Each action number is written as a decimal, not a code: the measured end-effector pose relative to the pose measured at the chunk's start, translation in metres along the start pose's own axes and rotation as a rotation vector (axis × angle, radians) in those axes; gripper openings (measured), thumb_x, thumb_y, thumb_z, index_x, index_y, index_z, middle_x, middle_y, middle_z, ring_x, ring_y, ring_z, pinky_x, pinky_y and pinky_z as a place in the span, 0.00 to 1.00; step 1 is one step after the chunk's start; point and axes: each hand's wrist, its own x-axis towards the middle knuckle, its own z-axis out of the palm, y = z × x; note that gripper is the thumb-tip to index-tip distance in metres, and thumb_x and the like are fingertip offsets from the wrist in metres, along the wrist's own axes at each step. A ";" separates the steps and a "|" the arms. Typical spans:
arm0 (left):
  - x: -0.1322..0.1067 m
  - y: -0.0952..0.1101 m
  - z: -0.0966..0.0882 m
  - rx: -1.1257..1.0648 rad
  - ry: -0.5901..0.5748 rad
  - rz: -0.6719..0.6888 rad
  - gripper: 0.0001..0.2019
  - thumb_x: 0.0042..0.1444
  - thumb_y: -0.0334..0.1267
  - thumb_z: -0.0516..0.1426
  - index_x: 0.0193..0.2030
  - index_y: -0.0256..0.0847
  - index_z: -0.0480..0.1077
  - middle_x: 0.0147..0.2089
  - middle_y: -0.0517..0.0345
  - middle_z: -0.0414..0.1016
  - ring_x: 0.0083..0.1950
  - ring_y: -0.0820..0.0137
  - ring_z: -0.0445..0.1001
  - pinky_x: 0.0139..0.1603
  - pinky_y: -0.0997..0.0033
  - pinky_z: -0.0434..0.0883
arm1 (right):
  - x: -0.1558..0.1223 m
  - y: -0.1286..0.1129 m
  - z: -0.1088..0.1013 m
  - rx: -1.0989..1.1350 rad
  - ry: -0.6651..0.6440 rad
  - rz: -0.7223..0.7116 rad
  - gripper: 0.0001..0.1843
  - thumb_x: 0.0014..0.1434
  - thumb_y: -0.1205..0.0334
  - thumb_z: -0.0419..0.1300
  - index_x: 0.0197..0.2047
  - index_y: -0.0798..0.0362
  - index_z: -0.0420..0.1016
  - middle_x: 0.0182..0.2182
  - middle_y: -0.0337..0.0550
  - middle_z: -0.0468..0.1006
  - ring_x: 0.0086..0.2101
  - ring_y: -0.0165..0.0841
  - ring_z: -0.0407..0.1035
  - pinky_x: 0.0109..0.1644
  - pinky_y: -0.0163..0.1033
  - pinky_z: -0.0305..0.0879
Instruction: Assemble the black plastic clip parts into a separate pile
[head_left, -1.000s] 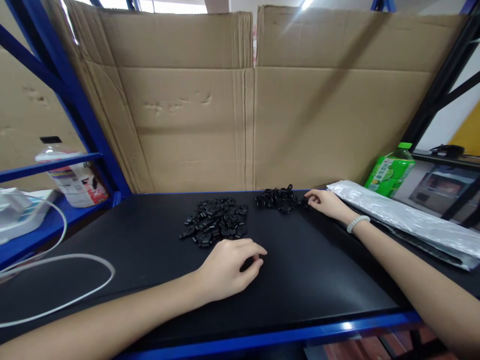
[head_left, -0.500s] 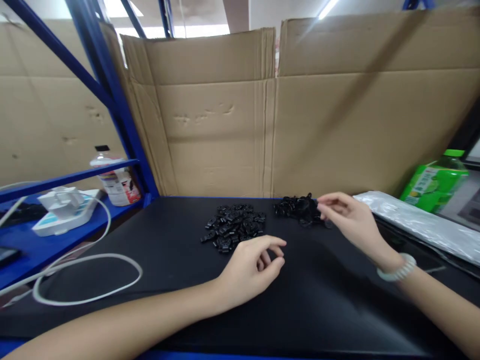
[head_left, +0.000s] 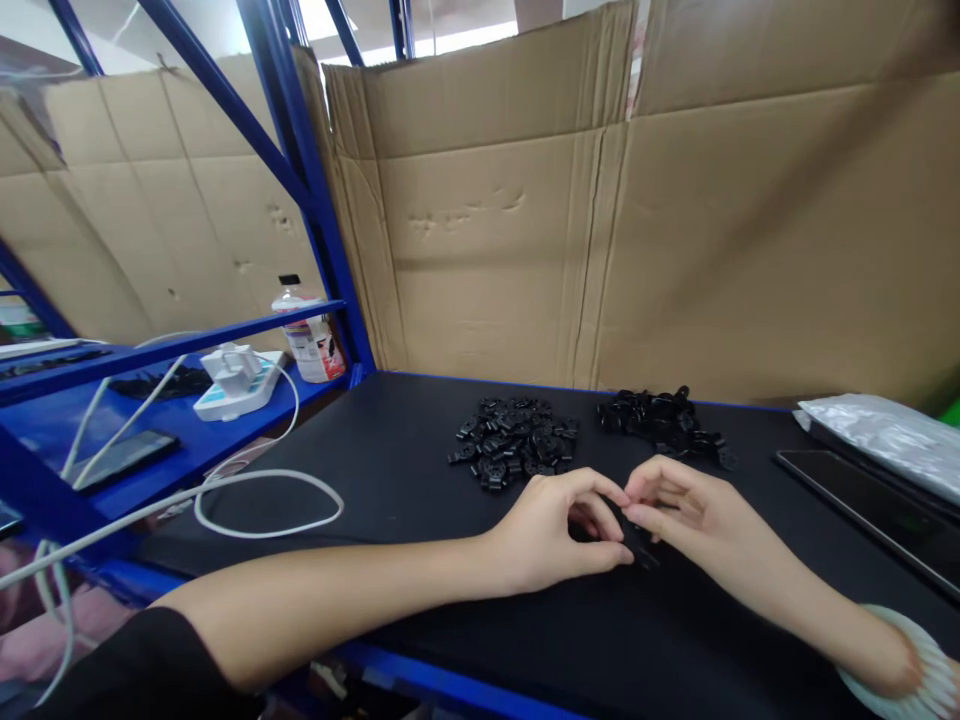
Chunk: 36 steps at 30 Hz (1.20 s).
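My left hand (head_left: 559, 530) and my right hand (head_left: 690, 510) meet at the fingertips just above the black tabletop (head_left: 390, 510). Between them a small black part (head_left: 643, 550) shows, blurred and half covered by fingers. The left thumb and curled fingers close around this part. At its upper end the right thumb and forefinger are pinched together; what they hold is hidden. Behind my left hand lies a pile of small black plastic pieces (head_left: 517, 440). A second heap of black looped pieces (head_left: 649, 415) lies behind my right hand.
Cardboard panels (head_left: 487, 220) wall off the back. On the right lie a dark flat device (head_left: 862, 500) and a silvery plastic bag (head_left: 885, 430). A white cable (head_left: 330, 520) loops over the left side. The blue shelf holds a power strip (head_left: 240, 395) and a bottle (head_left: 311, 345).
My right hand has come from the far heap toward my left hand, and their fingertips now meet around a small black part. The view has swung to the right-hand side's loss, showing more of the left.
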 end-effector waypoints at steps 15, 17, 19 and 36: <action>0.000 0.001 0.003 -0.210 0.141 -0.112 0.09 0.47 0.33 0.64 0.36 0.34 0.73 0.28 0.59 0.74 0.30 0.73 0.74 0.37 0.71 0.70 | -0.001 -0.006 0.001 -0.008 -0.025 0.037 0.16 0.57 0.49 0.60 0.28 0.53 0.73 0.21 0.38 0.72 0.22 0.28 0.66 0.27 0.33 0.65; 0.000 0.001 0.003 -0.217 0.123 -0.114 0.09 0.49 0.37 0.64 0.33 0.34 0.72 0.28 0.58 0.74 0.29 0.73 0.73 0.36 0.72 0.69 | -0.002 -0.004 0.002 -0.007 -0.041 0.060 0.17 0.56 0.48 0.60 0.27 0.54 0.73 0.20 0.38 0.71 0.21 0.28 0.65 0.25 0.32 0.64; 0.000 0.001 0.003 -0.223 0.101 -0.115 0.10 0.51 0.41 0.63 0.30 0.34 0.71 0.27 0.58 0.73 0.28 0.73 0.72 0.34 0.72 0.69 | -0.004 -0.003 0.003 -0.005 -0.057 0.083 0.18 0.55 0.47 0.61 0.26 0.54 0.72 0.20 0.38 0.71 0.21 0.27 0.64 0.25 0.32 0.63; 0.003 0.005 0.001 -0.194 0.126 -0.118 0.14 0.52 0.45 0.62 0.28 0.34 0.71 0.25 0.58 0.74 0.27 0.72 0.73 0.33 0.71 0.71 | -0.006 -0.004 0.013 0.041 -0.064 0.045 0.23 0.63 0.42 0.49 0.27 0.52 0.60 0.21 0.35 0.65 0.23 0.27 0.60 0.27 0.33 0.59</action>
